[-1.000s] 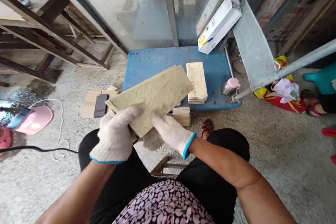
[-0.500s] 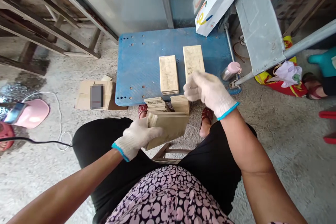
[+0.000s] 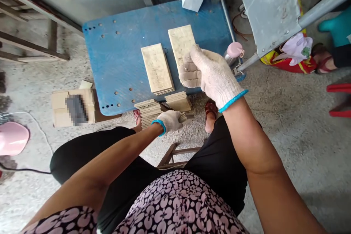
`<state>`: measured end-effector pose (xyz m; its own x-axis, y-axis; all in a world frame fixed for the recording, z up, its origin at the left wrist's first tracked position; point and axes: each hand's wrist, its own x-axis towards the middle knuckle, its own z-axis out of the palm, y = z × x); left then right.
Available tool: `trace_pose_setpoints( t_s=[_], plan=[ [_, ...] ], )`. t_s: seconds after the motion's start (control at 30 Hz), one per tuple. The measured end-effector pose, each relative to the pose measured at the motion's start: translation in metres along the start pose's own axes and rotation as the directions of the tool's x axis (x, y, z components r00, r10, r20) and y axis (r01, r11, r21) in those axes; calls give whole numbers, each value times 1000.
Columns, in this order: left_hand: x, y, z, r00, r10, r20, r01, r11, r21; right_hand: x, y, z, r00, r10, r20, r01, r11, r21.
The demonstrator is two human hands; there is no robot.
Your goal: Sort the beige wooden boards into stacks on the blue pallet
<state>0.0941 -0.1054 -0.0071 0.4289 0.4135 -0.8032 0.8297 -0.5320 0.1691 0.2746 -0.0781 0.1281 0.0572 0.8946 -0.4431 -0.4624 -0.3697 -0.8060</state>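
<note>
Left grip (image 3: 169, 121) (white knit glove, blue cuff) is closed on thin beige tiles (image 3: 183, 117), beside a low tile stack (image 3: 148, 113) just off the near edge of the blue perforated metal table (image 3: 117, 44). Right grip (image 3: 211, 75), half-curled and empty, sits over a pale rectangular tile stack (image 3: 181, 44) near the far edge, beside another pale stack (image 3: 157, 68).

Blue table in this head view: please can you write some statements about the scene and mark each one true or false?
The right hand wears a white knitted glove with a blue cuff. True.
A stack of pale tiles lies on the blue metal table. True.
The pink-capped flask stands left of the table. False: it stands at the table's right side.
The left hand is over the middle of the table. False: it is past the table's near edge, at lower tile stacks.
</note>
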Motion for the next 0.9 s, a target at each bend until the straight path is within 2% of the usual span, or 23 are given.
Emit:
trace_pose_setpoints(
  t_s=[0.13, 0.27, 0.37, 0.53, 0.77, 0.9],
  plan=[
    [26, -3, -3, 999, 6, 36, -7, 1000, 29, 7, 0, 4, 1000, -15, 11, 14, 1000, 25],
    [41, -6, -4, 999, 10, 37, -10, 1000, 18, 16, 2, 7, 1000, -27, 13, 27, 999, -22],
    [49, -6, -6, 997, 17, 81, -20, 999, 42, 22, 4, 8, 1000, -16, -3, 16, 999, -47],
    [61, -1, -10, 992, 62, 110, -77, 987, 140, 27, 9, 5, 998, -56, 13, 57, 998, -29],
    [68, -7, -10, 993, 81, 84, -91, 987, 130, 28, 8, 4, 1000, -20, -10, 20, 1000, -4],
    [77, -12, -6, 996, 56, 73, -66, 988, 138, 30, 8, 3, 998, -56, 5, 56, 998, -22]
  ],
)
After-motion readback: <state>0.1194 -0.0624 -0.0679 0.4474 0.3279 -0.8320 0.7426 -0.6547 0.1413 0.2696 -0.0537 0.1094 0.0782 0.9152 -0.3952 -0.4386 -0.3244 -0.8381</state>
